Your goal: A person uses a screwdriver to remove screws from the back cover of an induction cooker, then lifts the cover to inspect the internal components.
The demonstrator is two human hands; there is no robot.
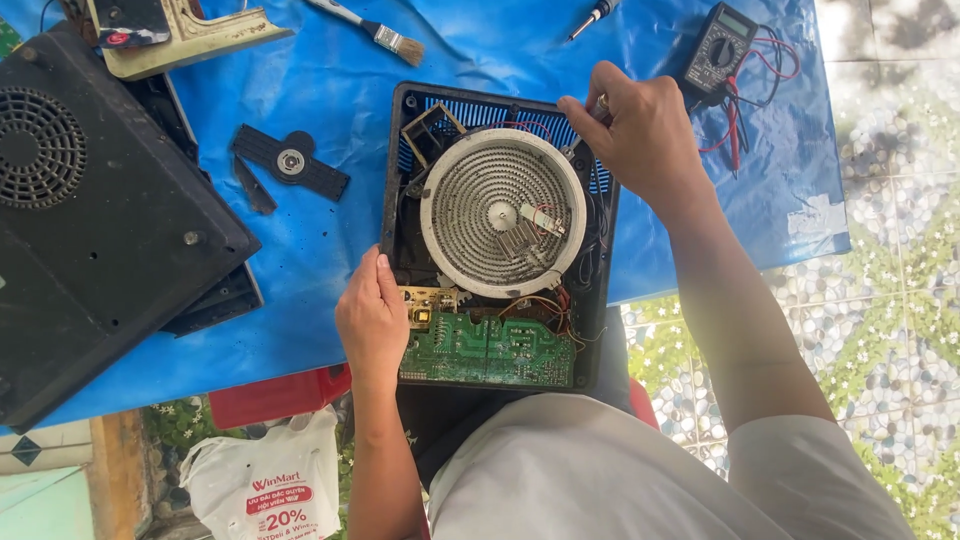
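Blue tarp (330, 230) covers the table. Black cooker cover (90, 220) lies fan grille up at far left. Opened electric cooker base (497, 240) sits centre; round coil heating element (503, 212) above, green circuit board (488, 352) below. Left hand (372, 318) grips the base's left edge. Right hand (640, 135) pinches something small at the top right corner, can't tell what. Multimeter (718, 47) just beyond; paintbrush (375, 30) at top.

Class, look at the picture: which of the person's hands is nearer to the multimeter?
Right. The right hand is at the cooker's far right corner, just beside the multimeter. The left hand rests on the cooker's near left edge, much farther off.
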